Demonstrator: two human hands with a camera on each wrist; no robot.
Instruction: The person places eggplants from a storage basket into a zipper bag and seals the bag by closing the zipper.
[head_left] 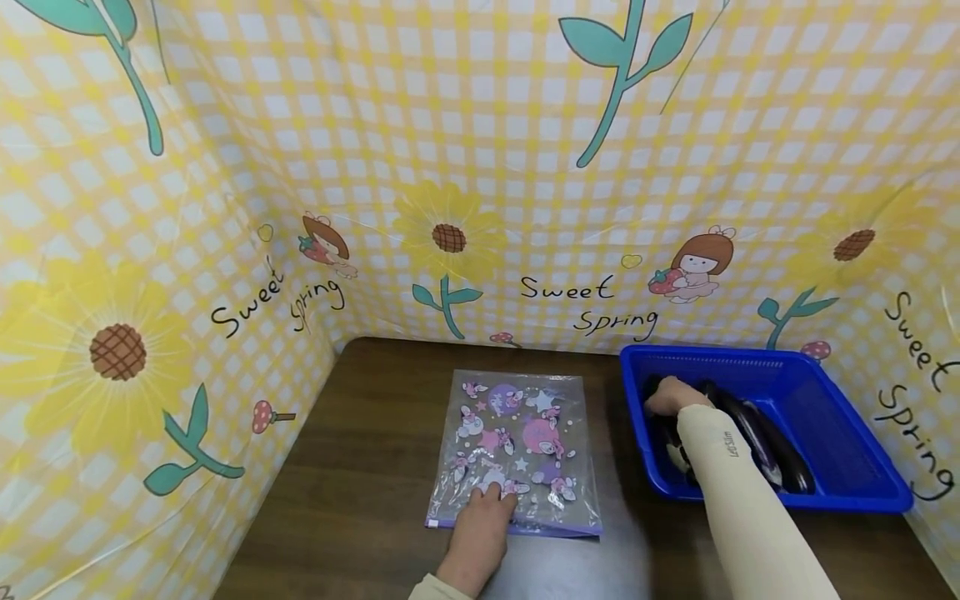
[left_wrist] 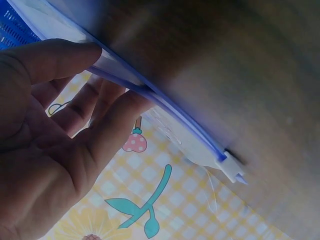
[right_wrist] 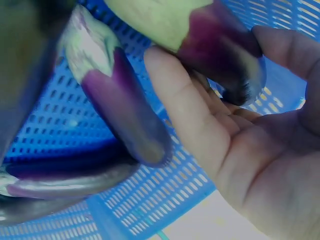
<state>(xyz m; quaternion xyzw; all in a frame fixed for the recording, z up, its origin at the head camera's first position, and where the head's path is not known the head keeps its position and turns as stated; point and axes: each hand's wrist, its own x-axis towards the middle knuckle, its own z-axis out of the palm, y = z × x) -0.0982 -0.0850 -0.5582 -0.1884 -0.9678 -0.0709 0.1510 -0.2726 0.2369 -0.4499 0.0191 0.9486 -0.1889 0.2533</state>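
A clear zip bag (head_left: 517, 450) with pink and purple cartoon prints lies flat on the table, its purple zip edge toward me. My left hand (head_left: 480, 529) rests its fingertips on the bag near that edge. Seen from the left wrist, the two purple zip strips (left_wrist: 185, 127) gape a little beside the thumb, and a white slider (left_wrist: 231, 167) sits at one end. Inside the blue basket (head_left: 862, 433), my right hand (head_left: 671, 396) holds an eggplant (right_wrist: 215, 42) by its dark end, between thumb and fingers. Other eggplants (right_wrist: 122, 95) lie near that hand.
The brown wooden table (head_left: 337, 475) reaches back to a yellow checked cloth (head_left: 495, 167) that hangs behind and at both sides. More dark eggplants (head_left: 757, 433) lie lengthwise in the basket, under my right forearm.
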